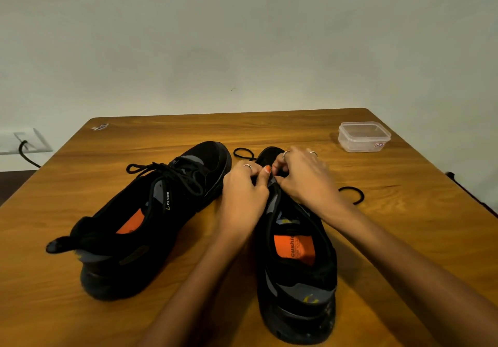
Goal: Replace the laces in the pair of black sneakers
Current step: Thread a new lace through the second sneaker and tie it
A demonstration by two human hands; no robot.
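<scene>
Two black sneakers with orange insoles stand on the wooden table (80, 185), toes pointing away from me. The left sneaker (151, 220) is laced, its bow loose on top. Over the eyelets of the right sneaker (296, 266), my left hand (242, 193) and my right hand (304, 177) meet with fingers curled, pinching its black lace (353, 194). That lace loops out onto the table on both sides of the shoe. The eyelets themselves are hidden by my hands.
A clear plastic lidded box (363, 136) sits at the far right of the table. The table's far edge runs close to a plain wall. A wall socket with a black cable (27, 152) is off the left side.
</scene>
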